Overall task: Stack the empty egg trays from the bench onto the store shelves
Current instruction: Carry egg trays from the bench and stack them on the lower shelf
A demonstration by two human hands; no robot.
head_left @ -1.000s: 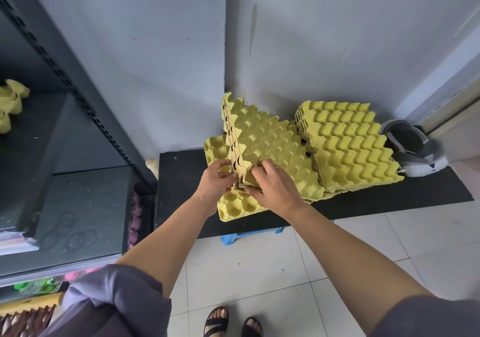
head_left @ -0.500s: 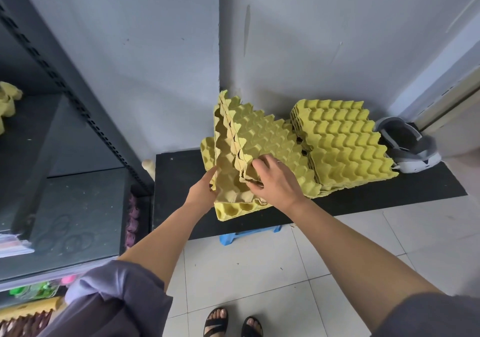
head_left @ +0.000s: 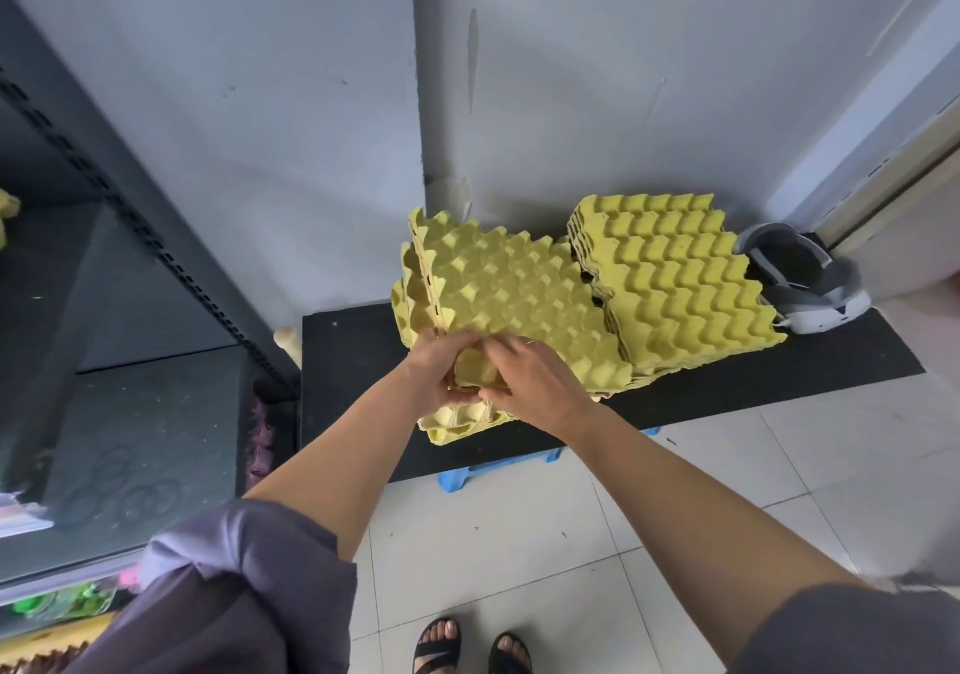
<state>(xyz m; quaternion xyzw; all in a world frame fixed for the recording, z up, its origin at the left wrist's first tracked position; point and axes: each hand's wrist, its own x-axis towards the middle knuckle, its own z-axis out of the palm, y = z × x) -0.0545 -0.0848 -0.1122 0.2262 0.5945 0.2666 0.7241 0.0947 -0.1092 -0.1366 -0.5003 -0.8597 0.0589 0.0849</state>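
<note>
We grip the near-left corner of the left stack of egg trays on the black table, with the fingers of our left hand and right hand curled round its edge. A second stack sits just to its right. The moulded pulp looks light and stiff but easily torn, so we judge opposite edges a safer hold than one corner.

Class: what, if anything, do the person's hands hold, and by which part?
The left hand and right hand both grip the left pile of yellow egg trays at its near corner.
</note>
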